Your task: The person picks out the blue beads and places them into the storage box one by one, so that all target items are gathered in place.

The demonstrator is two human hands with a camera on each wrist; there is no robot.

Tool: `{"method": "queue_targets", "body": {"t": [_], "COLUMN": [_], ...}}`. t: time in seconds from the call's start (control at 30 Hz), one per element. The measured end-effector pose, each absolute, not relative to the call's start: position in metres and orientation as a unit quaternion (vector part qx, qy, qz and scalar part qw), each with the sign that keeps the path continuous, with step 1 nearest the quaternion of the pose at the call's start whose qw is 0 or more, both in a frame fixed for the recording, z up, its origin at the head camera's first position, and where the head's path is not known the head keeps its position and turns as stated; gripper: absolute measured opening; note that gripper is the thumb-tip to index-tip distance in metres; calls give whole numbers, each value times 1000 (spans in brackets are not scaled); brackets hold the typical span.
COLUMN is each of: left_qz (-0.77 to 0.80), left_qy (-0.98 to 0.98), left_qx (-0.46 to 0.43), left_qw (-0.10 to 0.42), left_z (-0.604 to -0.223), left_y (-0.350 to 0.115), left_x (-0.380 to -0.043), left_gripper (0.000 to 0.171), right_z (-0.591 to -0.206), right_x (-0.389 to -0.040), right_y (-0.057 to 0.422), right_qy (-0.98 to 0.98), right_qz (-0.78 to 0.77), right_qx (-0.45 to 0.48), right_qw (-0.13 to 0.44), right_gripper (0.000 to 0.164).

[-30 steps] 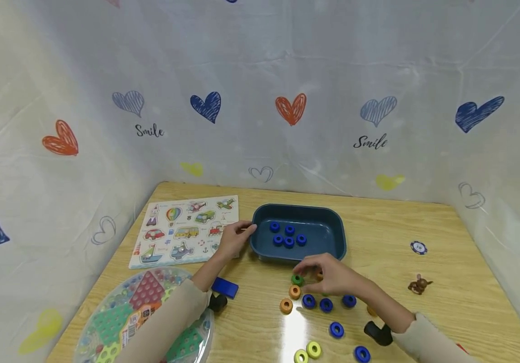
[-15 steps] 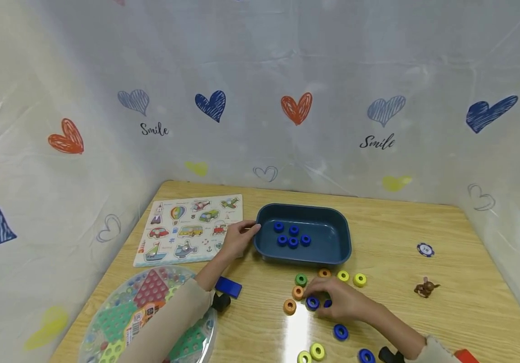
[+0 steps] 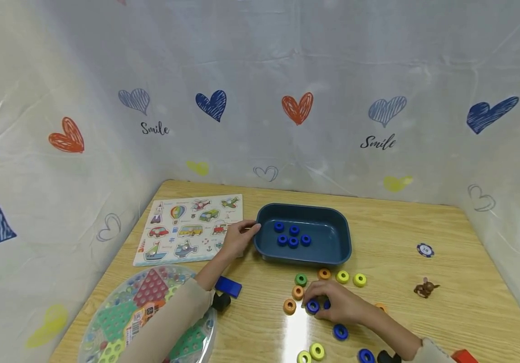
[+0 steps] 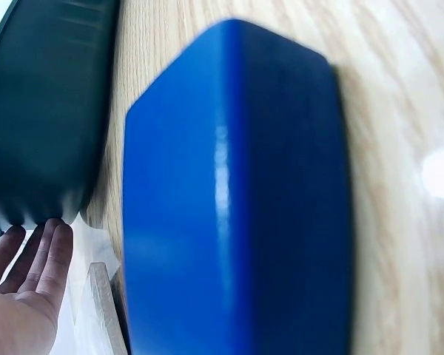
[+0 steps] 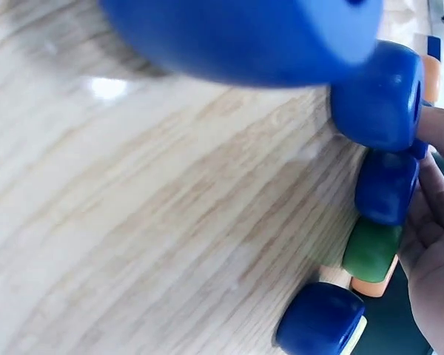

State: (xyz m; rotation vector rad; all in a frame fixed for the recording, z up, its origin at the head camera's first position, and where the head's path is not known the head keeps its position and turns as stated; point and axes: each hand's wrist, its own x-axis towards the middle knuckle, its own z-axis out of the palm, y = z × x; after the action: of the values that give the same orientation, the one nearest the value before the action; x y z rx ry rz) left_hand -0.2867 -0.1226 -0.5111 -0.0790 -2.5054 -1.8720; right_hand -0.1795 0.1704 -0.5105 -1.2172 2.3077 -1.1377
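Note:
At the left end of the dark teal tray [image 3: 341, 254], my left hand [image 3: 237, 239] touches the outer wall; its extended fingertips meet that wall in the left wrist view. Several blue rings [image 3: 293, 242] lie inside the tray. In front of it, my right hand [image 3: 339, 302] pinches a blue ring [image 3: 312, 307] on the table between thumb and fingers. Another blue ring [image 3: 327, 304] is partly hidden under that hand. Close by lie a green ring [image 3: 301, 280], orange rings [image 3: 289, 306] and yellow rings [image 3: 343, 276].
A transport picture puzzle [image 3: 191, 232] and a round marble board game [image 3: 123, 317] lie on the left. Beside the left forearm is a blue block [image 3: 228, 287]. A poker chip [image 3: 425, 250], a brown animal figure [image 3: 425, 288] and a red block [image 3: 464, 356] are at right.
My right hand has moved from near the green ring towards me, and its fingers have come down around a blue ring. The left hand stays at the tray. The head view shifts slightly.

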Motion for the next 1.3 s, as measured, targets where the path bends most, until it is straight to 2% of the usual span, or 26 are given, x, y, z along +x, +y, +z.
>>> {"method": "queue_targets", "body": {"t": [0.13,0.27,0.7,1.0,1.3], "left_qz": [-596,-597,-613,-623,-623], "left_qy": [-802,-802,-790,-782,-782], "left_qx": [-27,-29,-28,-20,-18], "left_qw": [7,7,0,-2,-5], "left_z": [-511,-512,-511,-511,-512], "left_y": [-123,-123,-123,-122,-122], "left_x": [-287,-287,-287,-286,-286], "left_gripper": [38,38,35,35,37], "right_z": [-504,-493,-470,-458,-471], "right_x": [-181,-187,-219,-269,-301], "right_y": [169,166,165,175,171], "right_qy": [805,798,772,818,896], "right_qz": [-408,-432,-484,-457,-366], "right_qx": [-390,-379,-396,-339,-251], "right_qw": [180,182,117,86,12], "right_gripper": [34,34,32,31,33]}}
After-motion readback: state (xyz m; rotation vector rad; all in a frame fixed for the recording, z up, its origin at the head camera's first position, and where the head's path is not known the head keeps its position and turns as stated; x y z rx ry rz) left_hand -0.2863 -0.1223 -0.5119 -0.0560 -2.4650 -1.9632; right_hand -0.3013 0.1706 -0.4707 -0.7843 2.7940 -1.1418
